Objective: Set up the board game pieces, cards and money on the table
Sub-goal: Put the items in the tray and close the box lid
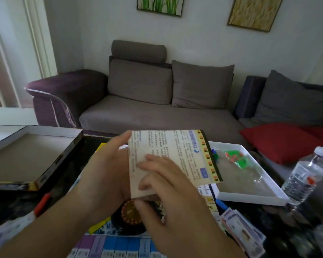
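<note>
Paper sheet: rule sheet (pixel 168 157) held between both hands, above the game board (pixel 119 246).
Left hand (pixel 103 175): grips its left edge.
Right hand (pixel 168 198): pinches the near edge.
Long axis: slants away, rightward.

Single view only, worn on the person's head. It looks forward and slightly down across the game board (pixel 119 246), which lies nearest, at the bottom edge. Both forearms enter from below, close to the lens. Beyond the board the sofa (pixel 138 112) faces the camera, further off. No second view.
</note>
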`<state>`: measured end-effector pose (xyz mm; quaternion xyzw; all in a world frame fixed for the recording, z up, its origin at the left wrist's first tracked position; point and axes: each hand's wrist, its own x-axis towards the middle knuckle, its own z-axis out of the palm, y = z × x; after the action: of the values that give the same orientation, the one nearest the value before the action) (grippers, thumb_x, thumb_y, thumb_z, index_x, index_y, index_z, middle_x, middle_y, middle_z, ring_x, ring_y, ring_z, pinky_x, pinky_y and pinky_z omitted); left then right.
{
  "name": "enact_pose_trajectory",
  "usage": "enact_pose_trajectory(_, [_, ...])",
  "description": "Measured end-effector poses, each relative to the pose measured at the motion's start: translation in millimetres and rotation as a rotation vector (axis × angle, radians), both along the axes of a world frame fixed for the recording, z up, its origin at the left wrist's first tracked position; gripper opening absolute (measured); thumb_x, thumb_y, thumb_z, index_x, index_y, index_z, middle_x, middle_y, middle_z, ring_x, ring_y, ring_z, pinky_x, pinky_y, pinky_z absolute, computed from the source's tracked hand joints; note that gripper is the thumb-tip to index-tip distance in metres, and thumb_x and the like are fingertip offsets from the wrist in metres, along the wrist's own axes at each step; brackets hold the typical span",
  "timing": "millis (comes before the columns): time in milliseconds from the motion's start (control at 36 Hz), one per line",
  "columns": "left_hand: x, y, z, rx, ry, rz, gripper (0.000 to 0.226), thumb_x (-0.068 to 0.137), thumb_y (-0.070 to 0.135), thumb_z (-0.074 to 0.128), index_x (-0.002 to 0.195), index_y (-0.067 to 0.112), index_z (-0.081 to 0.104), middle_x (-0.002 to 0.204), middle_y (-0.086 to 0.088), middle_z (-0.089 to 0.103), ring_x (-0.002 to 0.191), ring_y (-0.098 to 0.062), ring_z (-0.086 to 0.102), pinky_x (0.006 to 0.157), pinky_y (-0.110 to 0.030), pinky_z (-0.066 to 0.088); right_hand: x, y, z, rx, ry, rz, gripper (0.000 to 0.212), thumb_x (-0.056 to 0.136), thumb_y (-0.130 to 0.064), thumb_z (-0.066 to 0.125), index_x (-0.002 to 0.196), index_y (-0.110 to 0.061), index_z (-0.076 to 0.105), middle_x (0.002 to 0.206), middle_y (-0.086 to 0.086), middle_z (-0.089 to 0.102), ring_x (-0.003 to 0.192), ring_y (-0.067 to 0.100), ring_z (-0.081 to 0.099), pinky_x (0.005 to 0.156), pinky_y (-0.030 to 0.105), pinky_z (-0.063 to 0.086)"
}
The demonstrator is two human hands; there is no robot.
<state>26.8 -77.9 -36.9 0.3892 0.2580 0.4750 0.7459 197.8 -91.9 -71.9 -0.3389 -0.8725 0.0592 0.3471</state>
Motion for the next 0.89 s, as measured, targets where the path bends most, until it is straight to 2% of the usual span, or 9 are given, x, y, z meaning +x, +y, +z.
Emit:
enact_pose_trajectory(139, [0,10,-19,-0.062,0.296,0.428,0.027,0.102,0.023,0.057,0.121,0.011,0.073,0.108,-0.015,0.079,0.087,-0.027,0.078,0.058,-0.032,0.059,5,2,3,-0.118,0.123,-0.099,0.021,0.095,-0.04,0.063,0.114,-0.04,0.054,0.146,-0.031,0.04,0.145,-0.002,0.035,0.114,0.028,0.04])
enact_pose_trajectory(250, [-2,11,-18,-0.075,0.16,0.442,0.027,0.102,0.019,0.058,0.123,0.01,0.072,0.11,-0.015,0.078,0.095,-0.031,0.078,0.065,-0.038,0.064,3,16,6,-0.29,0.317,-0.373,0.05,0.094,-0.051,0.063,0.137,-0.04,0.041,0.141,-0.025,0.039,0.126,-0.016,0.036,0.093,-0.003,0.034])
enact_pose_trajectory(333, [-2,10,-18,-0.076,0.094,0.396,0.028,0.101,0.019,0.058,0.123,0.011,0.073,0.116,-0.017,0.077,0.104,-0.035,0.076,0.081,-0.048,0.064,7,23,6,-0.698,0.433,-0.332,0.057,0.092,-0.056,0.069,0.142,-0.049,0.042,0.139,-0.031,0.049,0.115,-0.015,0.053,0.085,0.009,0.045])
enact_pose_trajectory(417, [2,9,-25,-0.045,0.209,0.383,0.027,0.1,0.022,0.061,0.122,0.014,0.074,0.117,-0.015,0.077,0.106,-0.036,0.075,0.092,-0.055,0.057,10,24,6,-0.942,0.548,-0.182,0.024,0.097,-0.047,0.067,0.121,-0.044,0.066,0.116,-0.019,0.075,0.1,-0.001,0.072,0.094,0.034,0.056])
enact_pose_trajectory(556, [11,10,-32,0.069,0.624,0.514,0.019,0.096,0.029,0.07,0.115,0.032,0.07,0.109,0.009,0.077,0.107,-0.017,0.073,0.091,-0.042,0.055,14,21,11,-0.786,0.378,-0.274,0.018,0.107,-0.032,0.056,0.111,-0.039,0.072,0.1,-0.019,0.076,0.087,-0.004,0.071,0.07,0.02,0.056])
enact_pose_trajectory(667, [4,12,-29,0.131,0.743,0.545,0.047,0.089,0.037,0.077,0.129,0.05,0.056,0.123,0.024,0.064,0.116,-0.001,0.059,0.098,-0.04,0.048,28,26,20,-0.745,0.271,-0.292,0.017,0.107,-0.033,0.056,0.116,-0.035,0.07,0.105,-0.013,0.076,0.088,0.001,0.073,0.067,0.02,0.06])
enact_pose_trajectory(722, [2,12,-27,0.137,0.76,0.407,0.038,0.094,0.033,0.072,0.129,0.044,0.062,0.118,0.014,0.074,0.11,-0.009,0.07,0.1,-0.043,0.053,36,28,22,-0.739,0.217,-0.268,0.015,0.106,-0.032,0.058,0.106,-0.031,0.073,0.099,-0.011,0.077,0.085,0.005,0.075,0.076,0.033,0.064])
enact_pose_trajectory(806, [5,11,-27,0.138,0.819,0.325,0.017,0.103,0.022,0.061,0.112,0.024,0.076,0.096,-0.003,0.081,0.085,-0.02,0.078,0.072,-0.036,0.063,43,30,18,-0.764,0.23,-0.26,0.006,0.1,-0.036,0.066,0.103,-0.035,0.071,0.095,-0.008,0.078,0.082,0.012,0.076,0.075,0.046,0.065])
enact_pose_trajectory(889, [10,11,-36,0.107,0.807,0.423,0.016,0.103,0.023,0.06,0.108,0.021,0.075,0.093,-0.006,0.081,0.082,-0.024,0.079,0.07,-0.042,0.063,54,32,8,-0.779,0.338,-0.244,0.03,0.095,-0.027,0.073,0.114,-0.045,0.059,0.105,-0.007,0.076,0.088,0.012,0.077,0.078,0.047,0.065])
